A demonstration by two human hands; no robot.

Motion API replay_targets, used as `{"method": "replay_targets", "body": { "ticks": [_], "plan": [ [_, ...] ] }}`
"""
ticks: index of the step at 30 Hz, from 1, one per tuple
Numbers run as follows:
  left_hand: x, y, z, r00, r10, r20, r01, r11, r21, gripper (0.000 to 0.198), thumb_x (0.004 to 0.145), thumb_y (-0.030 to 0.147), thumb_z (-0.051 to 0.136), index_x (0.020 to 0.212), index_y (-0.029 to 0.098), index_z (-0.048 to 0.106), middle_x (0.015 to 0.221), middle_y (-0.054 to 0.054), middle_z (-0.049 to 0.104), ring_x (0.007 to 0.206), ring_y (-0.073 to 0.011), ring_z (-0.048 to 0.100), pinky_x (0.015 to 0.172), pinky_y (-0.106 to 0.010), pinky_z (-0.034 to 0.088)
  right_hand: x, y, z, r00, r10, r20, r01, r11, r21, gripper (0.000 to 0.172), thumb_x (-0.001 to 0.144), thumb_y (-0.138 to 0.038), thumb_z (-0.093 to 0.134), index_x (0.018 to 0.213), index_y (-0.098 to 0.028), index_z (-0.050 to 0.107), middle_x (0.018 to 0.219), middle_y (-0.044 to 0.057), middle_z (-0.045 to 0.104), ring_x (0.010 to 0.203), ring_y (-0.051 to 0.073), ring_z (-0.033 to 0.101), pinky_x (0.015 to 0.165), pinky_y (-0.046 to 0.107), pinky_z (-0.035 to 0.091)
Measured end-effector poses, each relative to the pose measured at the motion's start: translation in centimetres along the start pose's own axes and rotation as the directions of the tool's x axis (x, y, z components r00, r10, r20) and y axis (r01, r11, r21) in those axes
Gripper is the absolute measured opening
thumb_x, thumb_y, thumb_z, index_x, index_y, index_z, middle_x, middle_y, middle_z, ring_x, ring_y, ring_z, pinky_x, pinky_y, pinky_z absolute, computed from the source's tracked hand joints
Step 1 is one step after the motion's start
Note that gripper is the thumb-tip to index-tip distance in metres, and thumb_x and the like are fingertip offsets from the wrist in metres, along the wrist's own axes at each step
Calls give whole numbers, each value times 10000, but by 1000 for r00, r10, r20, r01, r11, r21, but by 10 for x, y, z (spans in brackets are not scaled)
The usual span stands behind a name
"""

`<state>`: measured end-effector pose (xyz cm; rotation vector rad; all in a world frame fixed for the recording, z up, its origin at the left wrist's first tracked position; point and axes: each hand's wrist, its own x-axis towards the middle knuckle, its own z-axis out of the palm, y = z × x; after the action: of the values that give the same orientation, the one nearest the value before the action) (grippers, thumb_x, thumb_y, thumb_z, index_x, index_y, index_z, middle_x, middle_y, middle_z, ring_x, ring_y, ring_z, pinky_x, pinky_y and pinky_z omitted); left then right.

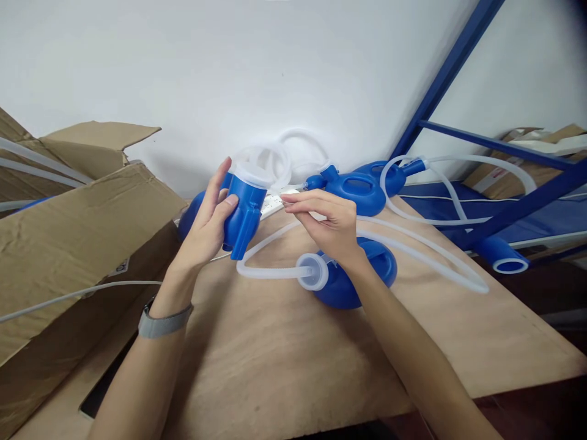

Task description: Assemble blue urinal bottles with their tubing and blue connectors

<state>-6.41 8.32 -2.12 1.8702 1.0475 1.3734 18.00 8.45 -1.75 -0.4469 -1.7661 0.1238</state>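
My left hand (208, 223) grips a blue plastic cup-shaped piece (243, 208) with a translucent white cap (253, 173) on its top, raised over the table. To its right, my right hand (323, 217) is closed in a pinch, fingertips pressed together; whatever they hold, if anything, cannot be made out. Below that hand lies a blue handled bottle (337, 293) on its side, partly covered by my right forearm. A clear cap (313, 272) on its mouth joins a translucent hose (270, 272) that loops over the table.
More blue handled bottles (355, 192) with coiled hoses (435, 217) rest at the back. A white power strip (273, 205) lies behind the hands. An open cardboard box (87, 238) occupies the left, a blue metal rack (444, 73) the right. A dark flat object (103, 385) lies front left.
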Motion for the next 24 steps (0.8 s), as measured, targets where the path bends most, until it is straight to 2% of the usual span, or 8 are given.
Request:
{"method": "replay_targets", "body": {
  "ticks": [3, 5, 8, 11, 15, 20, 24],
  "plan": [
    [0, 6, 5, 1000, 7, -19, -7, 1000, 14, 770, 961, 653, 583, 1626, 397, 293, 1277, -71, 654, 1145, -315, 669, 1014, -500, 552, 2, -1, -1, 1000, 9, -25, -7, 997, 74, 207, 952, -107, 676, 884, -252, 807, 1021, 17, 839, 932, 203, 800, 844, 339, 652],
    [-1, 12, 8, 997, 53, -48, -49, 995, 85, 871, 897, 655, 683, 1627, 377, 297, 1377, -92, 605, 1222, -334, 633, 1060, -511, 525, 3, -4, -1, 1000, 9, -5, -8, 992, 124, 204, 943, -99, 688, 898, -254, 812, 1012, 18, 839, 940, 204, 797, 863, 340, 642],
    [-3, 20, 11, 992, 81, -98, -61, 980, 188, 990, 815, 650, 779, 1629, 368, 291, 1402, -103, 584, 1239, -339, 623, 1063, -513, 529, 5, -8, -2, 998, 52, 34, -56, 987, 151, 156, 940, -133, 713, 940, -251, 815, 991, 23, 834, 916, 198, 789, 846, 336, 639],
    [-4, 25, 14, 993, 78, -84, -59, 976, 209, 1039, 805, 655, 782, 1644, 390, 229, 1396, -103, 586, 1228, -335, 639, 1003, -487, 572, 5, -10, -4, 993, 109, 49, -114, 985, 127, 122, 943, -196, 732, 1024, -245, 810, 980, 30, 821, 876, 187, 769, 780, 318, 639],
    [-6, 30, 17, 993, 108, -43, -98, 976, 193, 1114, 760, 644, 826, 1649, 383, 208, 1451, -106, 557, 1302, -352, 607, 1026, -488, 568, 8, -9, -16, 989, 76, 126, -90, 989, 114, 172, 975, -210, 701, 1116, -248, 792, 1022, 37, 805, 916, 185, 755, 812, 327, 631],
    [-7, 33, 19, 992, 121, -19, -116, 974, 195, 1133, 749, 632, 841, 1647, 372, 201, 1479, -115, 539, 1275, -344, 625, 1070, -521, 539, 14, -12, -34, 976, 59, 208, -89, 987, 136, 202, 1002, -207, 670, 1160, -260, 783, 1048, 42, 794, 952, 193, 755, 846, 345, 632],
    [-7, 31, 20, 984, 176, -28, -164, 954, 250, 1027, 723, 619, 866, 1571, 312, 374, 1533, -131, 478, 1385, -373, 535, 1139, -530, 475, 15, -15, -39, 968, 69, 241, -99, 988, 115, 189, 1003, -227, 671, 1146, -256, 791, 1017, 42, 798, 934, 199, 763, 850, 356, 641]
  ]
}}
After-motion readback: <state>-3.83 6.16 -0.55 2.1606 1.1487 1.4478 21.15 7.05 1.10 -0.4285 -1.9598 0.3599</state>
